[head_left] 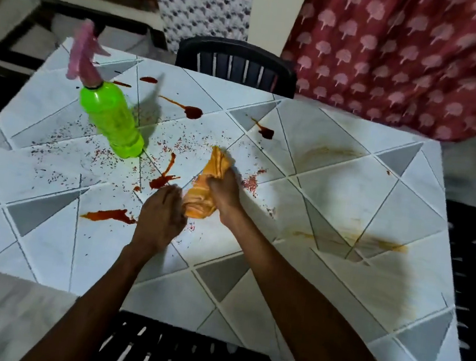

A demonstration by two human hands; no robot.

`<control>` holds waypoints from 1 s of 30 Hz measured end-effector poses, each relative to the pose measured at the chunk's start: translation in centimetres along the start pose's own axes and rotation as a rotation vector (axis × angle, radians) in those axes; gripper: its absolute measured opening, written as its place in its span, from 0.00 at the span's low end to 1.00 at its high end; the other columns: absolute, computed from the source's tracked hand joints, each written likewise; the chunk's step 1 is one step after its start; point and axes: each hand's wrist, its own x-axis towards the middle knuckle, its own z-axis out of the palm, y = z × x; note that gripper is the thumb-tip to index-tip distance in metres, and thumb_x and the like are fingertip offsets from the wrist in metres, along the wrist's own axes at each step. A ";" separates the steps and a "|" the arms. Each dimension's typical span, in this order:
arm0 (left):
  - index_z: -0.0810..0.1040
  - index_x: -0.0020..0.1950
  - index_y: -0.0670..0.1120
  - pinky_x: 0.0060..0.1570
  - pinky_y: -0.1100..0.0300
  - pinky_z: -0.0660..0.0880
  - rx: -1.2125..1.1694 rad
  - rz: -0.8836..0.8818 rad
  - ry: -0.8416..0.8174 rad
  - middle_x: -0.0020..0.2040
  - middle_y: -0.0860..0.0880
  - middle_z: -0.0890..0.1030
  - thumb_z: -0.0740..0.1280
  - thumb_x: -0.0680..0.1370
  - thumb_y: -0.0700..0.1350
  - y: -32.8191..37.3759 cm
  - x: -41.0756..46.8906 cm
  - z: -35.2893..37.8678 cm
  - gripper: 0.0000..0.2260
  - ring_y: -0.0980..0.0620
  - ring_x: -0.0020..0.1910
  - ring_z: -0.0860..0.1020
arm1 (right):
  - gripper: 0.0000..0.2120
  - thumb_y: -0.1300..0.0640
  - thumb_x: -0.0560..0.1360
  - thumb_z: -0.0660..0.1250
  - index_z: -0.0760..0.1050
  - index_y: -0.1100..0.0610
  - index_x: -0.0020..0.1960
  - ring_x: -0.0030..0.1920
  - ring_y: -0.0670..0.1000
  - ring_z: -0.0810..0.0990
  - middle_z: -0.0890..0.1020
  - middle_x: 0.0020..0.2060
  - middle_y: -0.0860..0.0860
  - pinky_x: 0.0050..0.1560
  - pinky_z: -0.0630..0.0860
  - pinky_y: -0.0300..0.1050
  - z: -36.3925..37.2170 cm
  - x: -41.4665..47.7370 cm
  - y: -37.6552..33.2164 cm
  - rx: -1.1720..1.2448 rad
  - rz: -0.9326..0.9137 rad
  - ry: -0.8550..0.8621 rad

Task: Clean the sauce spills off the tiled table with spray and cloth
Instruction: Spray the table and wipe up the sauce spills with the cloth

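- Centre frame: the right hand (224, 192) is clamped round the bunched orange cloth (204, 189), pressing it onto the tiled worktop (35, 185).
- The left hand (163, 216) sits against the cloth's near end; blur hides whether it grips.
- A red sauce puddle (109, 215) lies just left of that hand, and a careless wrist could drag through it.
- The green spray bottle (112, 123) stands upper left amid splatter; a wide sweep could topple it.
- Orange smears (352, 241) at right suggest a loaded cloth may spread sauce, not lift it.
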 end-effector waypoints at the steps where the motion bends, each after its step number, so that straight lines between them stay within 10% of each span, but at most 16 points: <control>1: 0.75 0.64 0.35 0.58 0.47 0.77 0.014 0.002 0.020 0.61 0.35 0.78 0.69 0.73 0.48 0.3 0.2 0.0 0.24 0.36 0.59 0.77 | 0.21 0.64 0.76 0.64 0.72 0.62 0.68 0.63 0.62 0.78 0.80 0.60 0.59 0.62 0.76 0.54 -1.3 -0.5 -0.2 -0.027 -0.042 -0.010; 14: 0.71 0.70 0.40 0.63 0.45 0.72 0.102 -0.209 -0.063 0.70 0.39 0.72 0.58 0.75 0.66 4.4 2.6 -0.2 0.35 0.38 0.67 0.72 | 0.29 0.57 0.79 0.69 0.64 0.54 0.77 0.69 0.60 0.73 0.73 0.71 0.56 0.70 0.70 0.63 -21.6 -4.6 5.2 -0.228 -0.025 0.235; 30: 0.59 0.78 0.41 0.75 0.44 0.59 0.115 -0.326 -0.141 0.79 0.43 0.60 0.59 0.70 0.72 3.8 2.3 2.2 0.47 0.43 0.78 0.59 | 0.25 0.66 0.80 0.63 0.64 0.61 0.76 0.64 0.57 0.78 0.75 0.68 0.59 0.53 0.75 0.43 -2.4 6.4 -4.2 -0.167 -0.082 -0.084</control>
